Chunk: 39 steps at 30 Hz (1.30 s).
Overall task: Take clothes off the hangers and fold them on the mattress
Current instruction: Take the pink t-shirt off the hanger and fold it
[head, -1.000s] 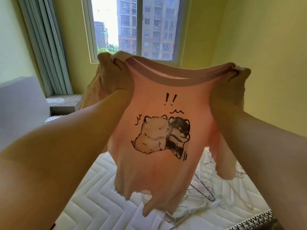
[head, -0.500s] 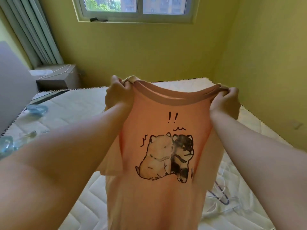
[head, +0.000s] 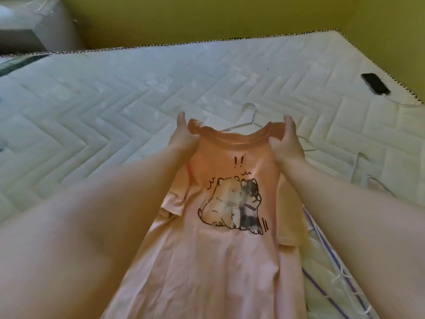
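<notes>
Pink T-shirt (head: 220,261), print side up, held out over the white mattress (head: 115,100). Gripped at both shoulders beside the collar: left hand (head: 184,139) curled round one, right hand (head: 286,143) pinching the other. Wire hanger (head: 249,116) flat on the quilting just beyond.

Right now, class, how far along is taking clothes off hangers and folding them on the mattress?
Done: the pink T-shirt is off its hanger; empty hangers lie on the mattress. In hand: the left hand and right hand grip its shoulders, print facing the camera. Left: no fold shows yet.
</notes>
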Each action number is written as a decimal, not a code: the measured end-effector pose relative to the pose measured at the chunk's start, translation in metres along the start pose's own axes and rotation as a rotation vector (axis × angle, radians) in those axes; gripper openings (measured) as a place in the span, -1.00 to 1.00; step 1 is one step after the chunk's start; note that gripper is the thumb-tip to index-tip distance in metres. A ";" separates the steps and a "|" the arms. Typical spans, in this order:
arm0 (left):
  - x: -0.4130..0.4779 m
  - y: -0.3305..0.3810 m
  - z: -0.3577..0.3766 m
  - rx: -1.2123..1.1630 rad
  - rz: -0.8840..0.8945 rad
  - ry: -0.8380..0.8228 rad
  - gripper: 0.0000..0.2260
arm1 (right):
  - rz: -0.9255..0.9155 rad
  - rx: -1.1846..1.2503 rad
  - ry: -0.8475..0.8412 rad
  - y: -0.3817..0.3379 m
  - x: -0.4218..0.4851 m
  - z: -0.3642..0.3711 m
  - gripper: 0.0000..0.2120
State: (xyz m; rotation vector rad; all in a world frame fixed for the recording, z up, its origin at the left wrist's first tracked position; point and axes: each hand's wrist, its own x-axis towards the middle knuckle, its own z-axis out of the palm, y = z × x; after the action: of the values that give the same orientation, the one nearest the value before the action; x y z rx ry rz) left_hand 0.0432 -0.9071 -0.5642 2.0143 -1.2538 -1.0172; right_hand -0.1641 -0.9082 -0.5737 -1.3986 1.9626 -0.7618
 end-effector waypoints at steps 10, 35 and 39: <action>-0.056 -0.070 0.009 0.169 -0.072 -0.191 -0.60 | 0.162 -0.105 -0.240 0.042 -0.085 0.057 -0.53; -0.359 -0.264 0.115 0.769 0.422 -0.722 -0.21 | 0.468 -0.286 -0.286 0.242 -0.433 0.044 -0.43; -0.365 -0.267 0.134 0.857 0.400 -0.622 -0.25 | 0.453 -0.288 -0.263 0.250 -0.431 0.051 -0.37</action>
State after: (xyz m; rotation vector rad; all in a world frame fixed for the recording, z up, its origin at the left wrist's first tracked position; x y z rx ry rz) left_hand -0.0374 -0.4734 -0.7310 1.8795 -2.6601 -1.0306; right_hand -0.1658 -0.4328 -0.7311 -1.0725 2.1175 -0.0864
